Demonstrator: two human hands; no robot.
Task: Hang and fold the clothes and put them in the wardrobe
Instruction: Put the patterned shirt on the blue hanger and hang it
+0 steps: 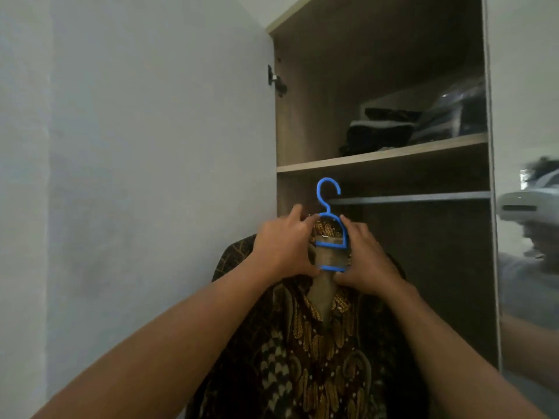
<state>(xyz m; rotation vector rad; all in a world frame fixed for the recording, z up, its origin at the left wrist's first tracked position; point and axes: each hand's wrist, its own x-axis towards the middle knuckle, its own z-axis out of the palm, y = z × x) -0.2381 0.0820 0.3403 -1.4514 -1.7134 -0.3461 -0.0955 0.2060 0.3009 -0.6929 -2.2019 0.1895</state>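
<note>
A brown batik shirt (317,352) with gold patterns hangs on a blue plastic hanger (328,207) that I hold up in front of the open wardrobe (305,116). My left hand (281,246) grips the hanger and collar on the left side. On the right side, my right hand (367,258) grips the hanger and collar too. The hanger's hook sits level with the left end of the metal rail (417,197), just below the shelf; whether it touches the rail I cannot tell.
The wooden shelf (378,155) above the rail carries folded dark clothes (381,131) and a plastic-wrapped bundle (453,113). The white wardrobe door (151,176) stands open at left. A mirrored door (529,237) at right reflects a person.
</note>
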